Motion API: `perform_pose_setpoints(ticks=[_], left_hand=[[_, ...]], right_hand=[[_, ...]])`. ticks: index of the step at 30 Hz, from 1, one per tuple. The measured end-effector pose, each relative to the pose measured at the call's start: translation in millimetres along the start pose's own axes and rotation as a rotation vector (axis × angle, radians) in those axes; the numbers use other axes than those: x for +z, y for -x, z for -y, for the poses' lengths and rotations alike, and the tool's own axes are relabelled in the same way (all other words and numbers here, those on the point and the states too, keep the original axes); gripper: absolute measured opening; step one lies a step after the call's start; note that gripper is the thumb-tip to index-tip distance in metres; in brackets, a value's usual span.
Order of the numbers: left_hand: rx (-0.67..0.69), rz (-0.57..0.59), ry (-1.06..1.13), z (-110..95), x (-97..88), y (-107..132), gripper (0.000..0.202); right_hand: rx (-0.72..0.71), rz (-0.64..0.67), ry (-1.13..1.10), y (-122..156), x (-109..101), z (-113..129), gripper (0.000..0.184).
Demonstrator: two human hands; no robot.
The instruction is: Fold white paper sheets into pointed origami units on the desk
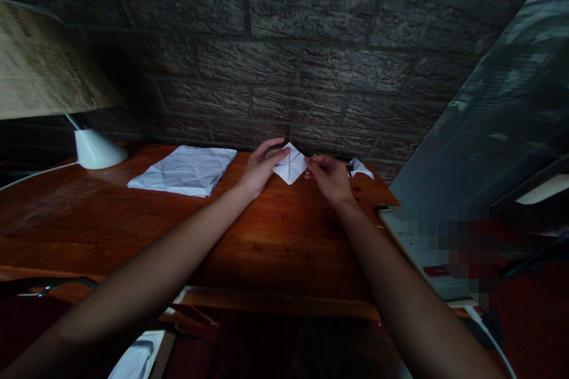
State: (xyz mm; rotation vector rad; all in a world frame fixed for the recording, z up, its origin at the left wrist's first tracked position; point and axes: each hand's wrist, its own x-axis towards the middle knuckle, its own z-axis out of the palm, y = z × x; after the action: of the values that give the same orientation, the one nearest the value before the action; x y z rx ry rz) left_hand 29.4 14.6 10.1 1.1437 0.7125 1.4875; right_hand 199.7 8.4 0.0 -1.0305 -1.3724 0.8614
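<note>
A small white sheet of folded paper [290, 167], creased and diamond-shaped, is held up between both hands above the wooden table. My left hand [262, 167] grips its left corner, thumb across the front. At the opposite corner, my right hand [328, 176] pinches the paper between thumb and fingers. Just beyond the right hand lies a white folded paper piece [361, 168], partly hidden behind that hand. A stack of creased white paper sheets [186, 170] rests on the table to the left of my left hand.
A lamp with a white base [98, 148] and a fabric shade [48, 65] stands at the left. The wooden table [275, 249] meets a brick wall [311, 65] at the back. On the right are a flat, partly pixelated device [413, 243] and a white cable [491, 340].
</note>
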Motion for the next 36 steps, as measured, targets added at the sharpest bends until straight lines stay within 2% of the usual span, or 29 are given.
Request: perform_pose_setpoints(ticks=[3,6,8,11,18,31,36], left_hand=[[0.103,0.104,-0.248,2.0,-9.1,-3.7,0.038],[0.250,0.228,-0.442,8.8,-14.6,-5.6,0.046],[0.358,0.263,-0.531,12.9,-15.8,-5.9,0.047],[0.461,0.284,-0.651,17.0,-16.2,-5.6,0.039],[0.462,0.304,-0.645,21.9,-17.1,-6.8,0.035],[0.449,0.287,-0.598,21.2,-11.7,-3.1,0.034],[0.453,0.288,-0.625,19.0,-10.6,-1.5,0.032]], right_hand=[[-0.030,-0.007,0.021,-0.8,-1.5,0.9,0.043],[-0.044,-0.025,-0.009,-1.2,-1.9,1.3,0.041],[-0.047,-0.026,-0.025,-1.0,-2.1,1.9,0.038],[-0.065,-0.006,-0.017,-0.1,-2.5,3.5,0.033],[-0.103,0.089,-0.080,-0.1,-2.1,2.4,0.034],[-0.146,0.048,-0.091,-0.1,0.3,0.8,0.031],[-0.168,0.076,-0.053,-1.3,-0.6,0.3,0.031]])
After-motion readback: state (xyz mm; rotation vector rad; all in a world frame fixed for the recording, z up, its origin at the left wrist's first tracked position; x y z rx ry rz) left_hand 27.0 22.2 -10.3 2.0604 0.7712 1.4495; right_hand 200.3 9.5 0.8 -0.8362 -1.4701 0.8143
